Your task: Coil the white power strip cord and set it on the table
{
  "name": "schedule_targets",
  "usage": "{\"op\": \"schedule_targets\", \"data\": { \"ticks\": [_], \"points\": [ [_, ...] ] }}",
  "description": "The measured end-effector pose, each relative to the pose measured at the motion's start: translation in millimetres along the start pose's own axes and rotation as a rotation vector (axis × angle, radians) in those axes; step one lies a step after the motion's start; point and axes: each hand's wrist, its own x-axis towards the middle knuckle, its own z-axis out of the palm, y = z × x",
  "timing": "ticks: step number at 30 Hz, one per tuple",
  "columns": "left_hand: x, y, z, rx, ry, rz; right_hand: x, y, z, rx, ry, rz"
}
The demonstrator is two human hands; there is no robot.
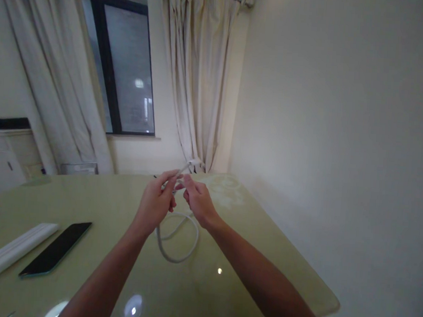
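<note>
A white cable hangs in a loop below my hands, over the table. My left hand is closed on the cable, with thumb and fingers pinched near its upper end. Close beside it, my right hand also pinches the cable, its thumb on top. A white plug-like end sticks up beyond the fingertips. Part of the cable between the hands is hidden by the fingers.
On the table at the left lie a white power strip-like bar and a dark flat tablet or phone. A wall runs along the right edge. Curtains and a white cabinet stand behind.
</note>
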Motion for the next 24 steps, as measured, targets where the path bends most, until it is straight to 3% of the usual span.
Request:
{"op": "schedule_targets", "data": {
  "ticks": [4, 7, 9, 14, 16, 21, 24],
  "points": [
    [8.4, -18.1, 13.5, 0.219, -0.019, 0.223, 5.5, 9.7, 5.9, -0.046, 0.106, -0.067],
    [13.1, -31.5, 14.7, 0.307, -0.105, 0.329, 6.7, 15.5, -0.7, -0.146, 0.181, -0.087],
    [15.7, -38.9, 13.7, 0.307, -0.166, 0.294, 6.6, 17.6, -6.7, -0.246, 0.192, -0.112],
    [17.7, -44.9, 15.6, 0.165, -0.16, 0.081, 6.4, 14.3, -23.4, -0.389, 0.287, -0.191],
    [16.5, -43.2, 16.6, 0.161, -0.144, 0.03, 5.2, 9.2, -31.7, -0.342, 0.235, -0.192],
    [19.5, -41.3, 7.3, 0.115, -0.042, -0.036, 3.0, -2.8, -55.5, -0.501, -0.188, -0.378],
    [25.4, -43.3, -3.3, 0.154, -0.054, -0.016, 6.2, 0.5, -64.9, -0.609, -0.21, -0.5]
  ]
}}
